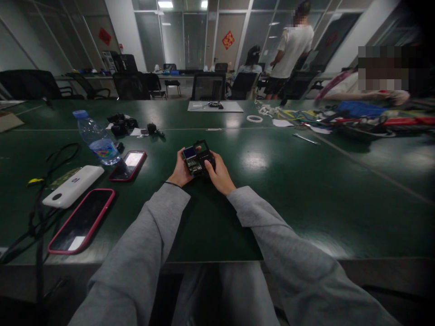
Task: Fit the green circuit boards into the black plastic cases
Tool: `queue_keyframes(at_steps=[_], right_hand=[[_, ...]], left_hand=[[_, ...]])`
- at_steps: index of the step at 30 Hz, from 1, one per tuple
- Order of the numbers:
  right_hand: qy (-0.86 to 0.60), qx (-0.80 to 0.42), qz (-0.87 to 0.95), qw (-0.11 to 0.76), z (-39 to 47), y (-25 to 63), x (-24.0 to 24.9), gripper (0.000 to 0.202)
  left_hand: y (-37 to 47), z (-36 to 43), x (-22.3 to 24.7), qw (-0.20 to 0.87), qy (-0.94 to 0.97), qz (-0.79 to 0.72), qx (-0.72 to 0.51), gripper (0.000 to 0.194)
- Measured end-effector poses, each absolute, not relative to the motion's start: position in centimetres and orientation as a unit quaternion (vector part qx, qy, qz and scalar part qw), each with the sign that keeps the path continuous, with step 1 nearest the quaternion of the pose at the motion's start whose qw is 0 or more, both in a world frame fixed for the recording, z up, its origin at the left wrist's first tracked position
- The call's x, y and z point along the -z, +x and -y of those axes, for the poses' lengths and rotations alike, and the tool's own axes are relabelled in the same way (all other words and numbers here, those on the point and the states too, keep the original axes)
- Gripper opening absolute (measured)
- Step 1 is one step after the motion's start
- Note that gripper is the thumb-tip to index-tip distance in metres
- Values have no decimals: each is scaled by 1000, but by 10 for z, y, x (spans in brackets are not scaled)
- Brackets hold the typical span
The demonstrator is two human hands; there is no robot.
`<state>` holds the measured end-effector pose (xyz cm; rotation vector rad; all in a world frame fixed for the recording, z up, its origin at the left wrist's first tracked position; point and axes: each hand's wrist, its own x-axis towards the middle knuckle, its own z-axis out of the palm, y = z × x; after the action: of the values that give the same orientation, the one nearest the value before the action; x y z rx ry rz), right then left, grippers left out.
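Observation:
My left hand (180,171) is closed around the left side of a small circuit board with a screen (192,159), its dark display tilted up toward me. In my right hand (220,173) is a black plastic case cover (205,155) with a square window opening at its top; the thumb presses on its face. Board and cover are side by side and touching, or nearly so, above the middle of the green table. Whether they are joined I cannot tell. My fingers underneath are hidden.
To the left are two red-cased phones (81,222), a white power bank (73,186), a tilted water bottle (98,140) and black cables (36,213). Farther off lie black parts (124,124), a tape roll (254,118) and a wire pile (360,117). A person (343,88) sits across, at right.

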<state>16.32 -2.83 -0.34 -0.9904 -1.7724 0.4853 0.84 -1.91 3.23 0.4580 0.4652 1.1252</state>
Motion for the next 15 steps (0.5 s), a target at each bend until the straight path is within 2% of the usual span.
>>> queue_keyframes(at_steps=[15], right_hand=[[-414, -170, 739, 503, 29, 164, 2, 58]], left_hand=[[7, 21, -34, 794, 232, -203, -524, 61]])
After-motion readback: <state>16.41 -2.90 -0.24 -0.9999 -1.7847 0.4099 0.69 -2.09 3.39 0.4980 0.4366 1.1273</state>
